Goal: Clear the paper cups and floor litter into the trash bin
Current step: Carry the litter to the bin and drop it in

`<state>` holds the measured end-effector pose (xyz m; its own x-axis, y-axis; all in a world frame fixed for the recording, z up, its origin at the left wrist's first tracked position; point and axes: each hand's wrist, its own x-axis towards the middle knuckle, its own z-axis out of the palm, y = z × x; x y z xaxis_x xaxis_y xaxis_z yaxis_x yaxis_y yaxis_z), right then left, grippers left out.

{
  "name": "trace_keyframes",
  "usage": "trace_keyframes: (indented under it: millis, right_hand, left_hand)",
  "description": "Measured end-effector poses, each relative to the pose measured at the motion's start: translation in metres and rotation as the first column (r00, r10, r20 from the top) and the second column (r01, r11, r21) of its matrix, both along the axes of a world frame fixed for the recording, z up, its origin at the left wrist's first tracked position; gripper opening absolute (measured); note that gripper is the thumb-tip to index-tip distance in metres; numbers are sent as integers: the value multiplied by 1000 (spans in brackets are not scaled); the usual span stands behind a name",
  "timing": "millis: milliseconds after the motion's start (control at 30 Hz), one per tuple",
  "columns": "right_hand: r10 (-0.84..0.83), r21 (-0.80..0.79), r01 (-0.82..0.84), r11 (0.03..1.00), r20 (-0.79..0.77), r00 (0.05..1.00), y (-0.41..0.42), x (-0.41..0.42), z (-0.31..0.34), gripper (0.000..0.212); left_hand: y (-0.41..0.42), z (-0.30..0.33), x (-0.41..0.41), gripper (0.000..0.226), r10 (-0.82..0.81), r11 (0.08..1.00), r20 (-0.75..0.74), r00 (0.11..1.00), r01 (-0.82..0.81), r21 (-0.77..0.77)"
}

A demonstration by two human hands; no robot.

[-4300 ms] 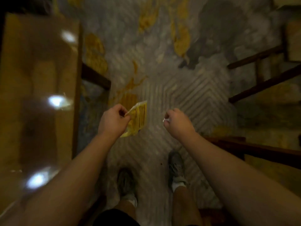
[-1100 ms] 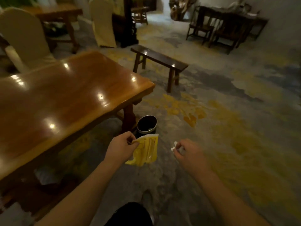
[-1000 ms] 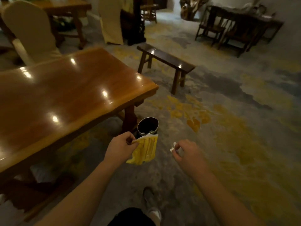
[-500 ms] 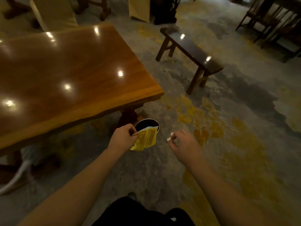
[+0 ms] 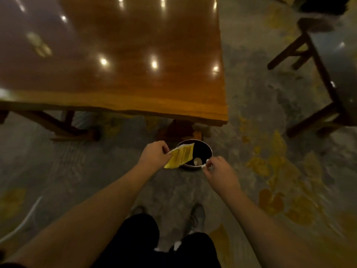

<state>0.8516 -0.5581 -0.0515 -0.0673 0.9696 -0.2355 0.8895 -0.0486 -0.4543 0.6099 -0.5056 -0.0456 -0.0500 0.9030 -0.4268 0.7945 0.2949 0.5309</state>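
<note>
A round dark trash bin [image 5: 207, 147] with a metal rim stands on the floor by the table leg. Something pale [image 5: 197, 161] lies inside it. My left hand [image 5: 154, 156] pinches a yellow wrapper [image 5: 181, 157] by its corner; the wrapper hangs over the bin's left rim. My right hand [image 5: 219, 172] is at the bin's right rim, fingers closed on a small white scrap [image 5: 205, 165]. No paper cups are in view.
A glossy wooden table [image 5: 135, 64] fills the upper left, its corner just above the bin. A dark bench [image 5: 328, 78] stands at the right. The floor is grey with yellow patches. My shoes [image 5: 195, 215] are below the bin.
I have walked up to the bin and my view has tilted down. Both hands, still holding their litter, now reach the bin's rim; before, they were short of it.
</note>
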Motion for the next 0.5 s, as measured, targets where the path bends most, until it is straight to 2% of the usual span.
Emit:
trace_keyframes:
  millis: [100,233,400,500]
  right_hand:
    - [53,-46,-54,998,-13,998,22,22,-35,8]
    - [30,-99,-34,994,-42,999,50,39,-93,8]
    - [-34,-181,24,983,-54,998,82,51,-188,9]
    - [-64,-206,52,977,-50,997,103,51,-234,11]
  left_hand:
    - [-2,-34,20,12,97,993,-4,995,-97,-60]
    - [5,-94,42,13,201,972,4,980,-199,-122]
    - [35,-199,64,16,219,951,-6,976,-215,-222]
    - [61,-253,71,8,212,961,11,977,-207,-185]
